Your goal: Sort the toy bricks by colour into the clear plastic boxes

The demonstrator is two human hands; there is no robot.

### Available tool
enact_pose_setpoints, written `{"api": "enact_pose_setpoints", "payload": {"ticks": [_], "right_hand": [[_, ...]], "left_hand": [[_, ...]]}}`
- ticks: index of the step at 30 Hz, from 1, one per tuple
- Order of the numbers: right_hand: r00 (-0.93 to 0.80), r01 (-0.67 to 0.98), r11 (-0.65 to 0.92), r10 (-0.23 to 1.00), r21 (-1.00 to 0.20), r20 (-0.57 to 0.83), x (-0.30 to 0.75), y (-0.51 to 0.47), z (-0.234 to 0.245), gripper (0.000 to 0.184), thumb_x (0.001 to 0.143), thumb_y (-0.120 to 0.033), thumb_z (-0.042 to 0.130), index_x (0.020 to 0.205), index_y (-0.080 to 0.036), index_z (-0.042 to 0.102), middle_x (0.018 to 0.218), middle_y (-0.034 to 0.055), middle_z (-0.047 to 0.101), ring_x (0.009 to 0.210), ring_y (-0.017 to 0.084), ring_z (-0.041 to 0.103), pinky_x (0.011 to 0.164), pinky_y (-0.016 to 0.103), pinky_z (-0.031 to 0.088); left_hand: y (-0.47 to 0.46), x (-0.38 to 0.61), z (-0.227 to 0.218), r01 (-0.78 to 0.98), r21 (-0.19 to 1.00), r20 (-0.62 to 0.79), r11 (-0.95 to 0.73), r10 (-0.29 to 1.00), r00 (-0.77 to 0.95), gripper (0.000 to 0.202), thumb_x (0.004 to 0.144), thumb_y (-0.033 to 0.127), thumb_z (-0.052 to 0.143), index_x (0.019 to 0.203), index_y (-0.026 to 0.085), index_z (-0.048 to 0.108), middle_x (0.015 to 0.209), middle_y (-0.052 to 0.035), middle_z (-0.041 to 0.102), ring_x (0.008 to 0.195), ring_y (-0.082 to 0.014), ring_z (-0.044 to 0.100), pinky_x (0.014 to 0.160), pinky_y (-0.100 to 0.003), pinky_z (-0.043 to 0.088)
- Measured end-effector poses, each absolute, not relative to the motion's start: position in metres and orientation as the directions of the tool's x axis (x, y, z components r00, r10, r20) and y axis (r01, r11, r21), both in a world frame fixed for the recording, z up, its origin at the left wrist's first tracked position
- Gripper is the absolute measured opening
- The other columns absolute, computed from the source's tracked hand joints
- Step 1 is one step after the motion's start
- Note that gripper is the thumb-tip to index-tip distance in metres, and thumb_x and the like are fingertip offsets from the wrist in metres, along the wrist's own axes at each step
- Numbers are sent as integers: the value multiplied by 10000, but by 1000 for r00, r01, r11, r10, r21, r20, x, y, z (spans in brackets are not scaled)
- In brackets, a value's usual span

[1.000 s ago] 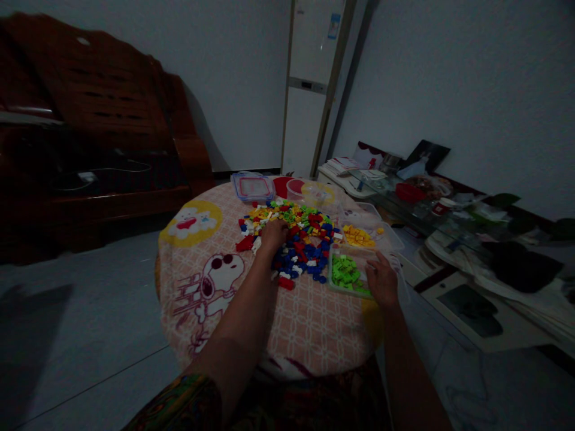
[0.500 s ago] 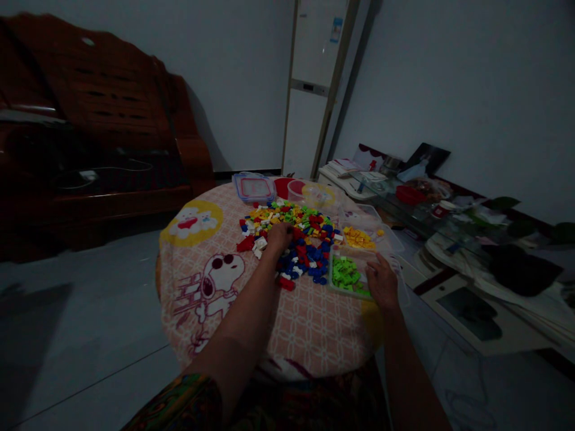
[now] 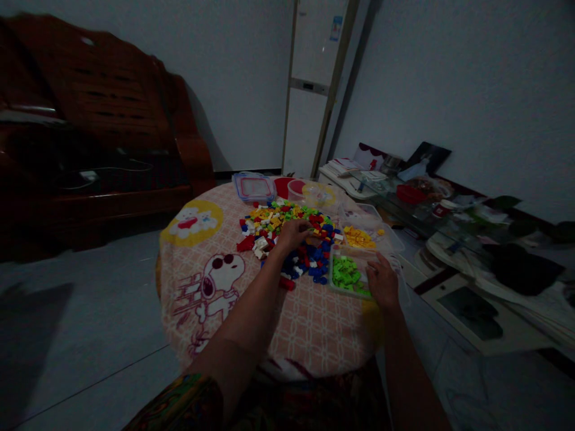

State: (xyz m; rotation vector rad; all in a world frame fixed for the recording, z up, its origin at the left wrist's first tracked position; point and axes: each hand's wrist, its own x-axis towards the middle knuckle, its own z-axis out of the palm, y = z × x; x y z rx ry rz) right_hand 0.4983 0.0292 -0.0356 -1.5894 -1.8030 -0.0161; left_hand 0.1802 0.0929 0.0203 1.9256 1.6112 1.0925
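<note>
1. Centrally, your mixed heap of red, blue, yellow, white and green plastic bricks [image 3: 275, 214] covers the pink patterned tablecloth [image 3: 305, 323].
2. Your left hand [image 3: 295, 233] bends over it; can't tell if it grasps one.
3. Your right hand [image 3: 381, 278] meets the shallow clear plastic box [image 3: 360, 261] of bright green bricks [image 3: 345, 272], perhaps steadying it; grip unclear.
4. Since the earlier frame, your left hand has shifted rightward; your right stays.

Red/blu/yel/grn/wht bricks [image 3: 317, 258] by L hand [image 3: 294, 234]; grn pcs [image 3: 345, 273] by R hand [image 3: 383, 280], yel pcs [image 3: 359, 237] beyond; pink/wht lattice cloth [image 3: 312, 326] under both.
</note>
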Motion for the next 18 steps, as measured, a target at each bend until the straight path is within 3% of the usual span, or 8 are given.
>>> {"api": "enact_pose_setpoints", "payload": {"ticks": [6,10,14,18], "right_hand": [[2,880,243,857,-407,516,498,28,-34,389,883,-347,458,983,-133,767,1442,204,567,920,270,718,944,466,534],[1,875,256,848,-411,530,496,27,-33,377,883,-341,468,986,-144,773,1438,191,576,932,273,720,937,458,541],[20,876,233,858,-423,514,496,27,-33,397,885,-359,459,977,-139,777,1435,194,578,880,258,726,935,447,545],[25,871,238,852,-429,524,496,28,-33,389,883,-359,460,971,-152,778,1418,181,596,926,262,717,960,448,534]], "left_hand": [[81,228,20,492,714,352,-498,863,363,245,814,183,666,1033,175,777,1008,-46,785,901,-176,704,840,-262,515],[75,248,17,422,716,370,-555,815,445,323,838,158,625,1131,185,759,1095,-58,775,976,-185,705,878,-273,522],[78,234,21,551,661,381,-509,861,337,334,879,184,603,1184,180,739,1150,-79,755,1032,-201,693,962,-306,506],[86,200,20,779,564,334,-275,938,89,349,896,182,587,1218,178,721,1250,-107,710,1166,-229,641,1056,-333,456]]}}
